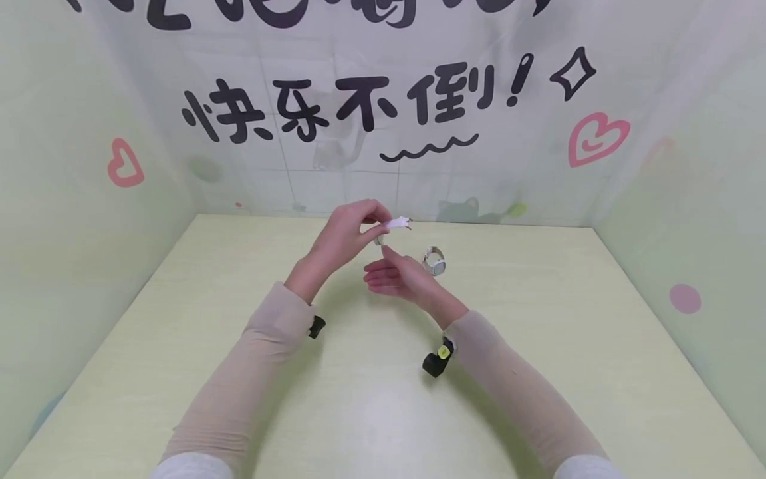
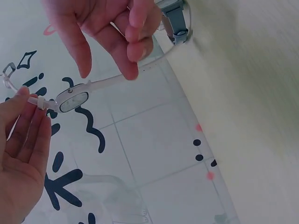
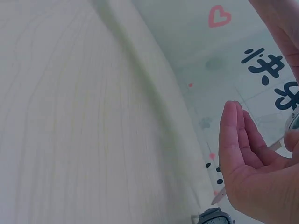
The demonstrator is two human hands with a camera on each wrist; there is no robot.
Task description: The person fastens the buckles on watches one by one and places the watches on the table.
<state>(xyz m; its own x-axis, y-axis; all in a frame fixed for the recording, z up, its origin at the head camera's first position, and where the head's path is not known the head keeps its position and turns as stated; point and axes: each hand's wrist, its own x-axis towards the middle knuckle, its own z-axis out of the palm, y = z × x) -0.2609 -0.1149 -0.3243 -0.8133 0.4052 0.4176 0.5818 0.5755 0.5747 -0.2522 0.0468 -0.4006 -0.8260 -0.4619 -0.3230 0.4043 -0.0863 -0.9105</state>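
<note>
My left hand [image 1: 344, 233] pinches the band of a pale wristwatch [image 2: 74, 100] near its buckle. The buckle end sticks out beyond the fingertips, and the round dial hangs just past them. From the dial the long free strap slants down behind my right hand. My right hand [image 1: 407, 276] is held just below, fingers straight and close together; its thumb comes near the dial. In the left wrist view a right fingertip overlaps the strap. A second watch [image 1: 435, 261], with a pale dial and grey-looking band, stands on its side on the table, right behind my right hand.
The light wooden table [image 1: 371, 399] reaches back to a printed white wall sheet [image 1: 335, 153] with black lettering. Pale green side sheets [image 1: 676, 266] enclose both sides. A black wrist camera [image 1: 439, 359] sits under the right sleeve and another [image 1: 317, 326] under the left.
</note>
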